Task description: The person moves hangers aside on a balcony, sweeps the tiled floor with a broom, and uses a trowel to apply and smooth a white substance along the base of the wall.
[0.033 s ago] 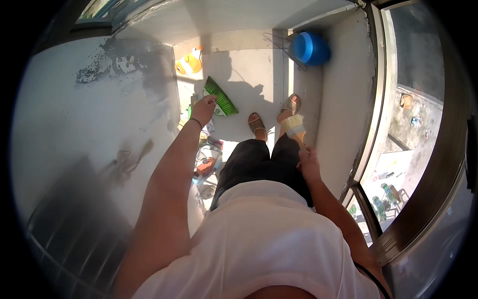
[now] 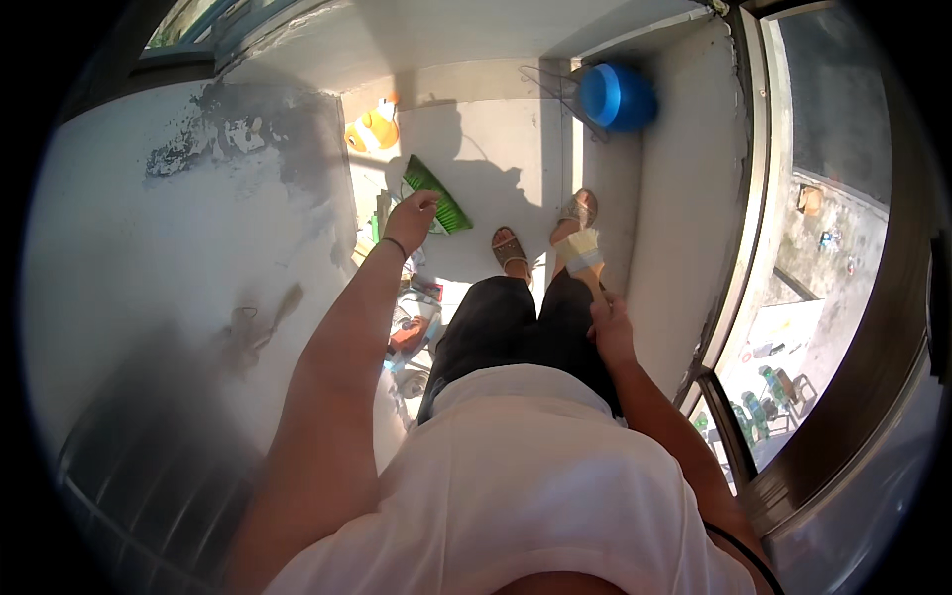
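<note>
Viewed from my remote station, the paintbrush [image 2: 583, 260] is above the floor [image 2: 466, 256], toward its right edge, bristles pointing at the far edge. The right hand's [image 2: 612, 322] grip is closed round the wooden handle. Finding: the brush hangs over the right sandal [image 2: 579, 206], so a loosened hold could let it drop on the bare toes.

The left hand [image 2: 412, 216] overlaps the green broom [image 2: 437, 190] near the floor's left edge. I cannot tell whether that grip holds anything; the fingers look bent, and no broom handle is distinguishable to me. If the hand is only near it, a careless sweep of the arm could knock the broom over.

Along the same left edge lies mixed clutter [image 2: 412, 332], too jumbled to itemise; I judge it a tripping hazard should the left foot step sideways.

Farther out, an orange-and-white fish-shaped object [image 2: 372, 129] sits by the far left corner and a blue tub [image 2: 617, 97] by the far right. A backswing of the right arm might strike the window frame [image 2: 746, 248]. The flaking wall [image 2: 223, 139] at left could shed chips if brushed against.
</note>
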`<state>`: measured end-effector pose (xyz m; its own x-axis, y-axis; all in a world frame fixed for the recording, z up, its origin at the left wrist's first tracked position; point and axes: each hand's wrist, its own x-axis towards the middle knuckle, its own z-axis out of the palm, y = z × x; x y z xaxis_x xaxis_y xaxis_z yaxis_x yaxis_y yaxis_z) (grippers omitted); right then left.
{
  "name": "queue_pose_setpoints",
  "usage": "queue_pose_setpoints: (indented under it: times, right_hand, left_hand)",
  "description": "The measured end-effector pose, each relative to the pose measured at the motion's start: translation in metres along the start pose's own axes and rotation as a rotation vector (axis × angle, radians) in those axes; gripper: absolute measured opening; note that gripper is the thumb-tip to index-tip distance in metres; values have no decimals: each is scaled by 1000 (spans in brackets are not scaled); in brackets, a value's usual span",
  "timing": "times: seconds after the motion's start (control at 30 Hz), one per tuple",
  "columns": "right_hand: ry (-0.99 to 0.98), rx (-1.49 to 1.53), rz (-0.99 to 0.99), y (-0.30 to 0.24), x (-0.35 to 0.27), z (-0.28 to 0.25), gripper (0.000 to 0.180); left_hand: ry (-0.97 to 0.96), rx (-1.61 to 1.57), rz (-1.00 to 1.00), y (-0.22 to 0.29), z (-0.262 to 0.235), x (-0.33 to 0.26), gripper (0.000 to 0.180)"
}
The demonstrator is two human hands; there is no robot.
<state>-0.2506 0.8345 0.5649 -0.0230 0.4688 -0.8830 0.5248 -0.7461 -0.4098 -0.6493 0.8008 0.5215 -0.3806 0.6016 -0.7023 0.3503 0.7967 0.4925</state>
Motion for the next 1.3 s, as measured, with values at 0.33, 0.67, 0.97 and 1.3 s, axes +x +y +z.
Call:
queue_pose_setpoints:
  times: [0.33,0.67,0.97,1.3]
  right_hand:
    - [-99,-38,38,8,68,7,40]
    - [21,370,210,5,76,7,44]
    - [142,447,101,13,72,15,44]
    - [34,339,186,-15,82,9,40]
  left_hand:
    - [-306,349,243,82,131,195,30]
    - [-263,1046,521,88,259,507,43]
    - [-143,1204,353,70,278,593,57]
    - [-524,633,99,-21,298,419,23]
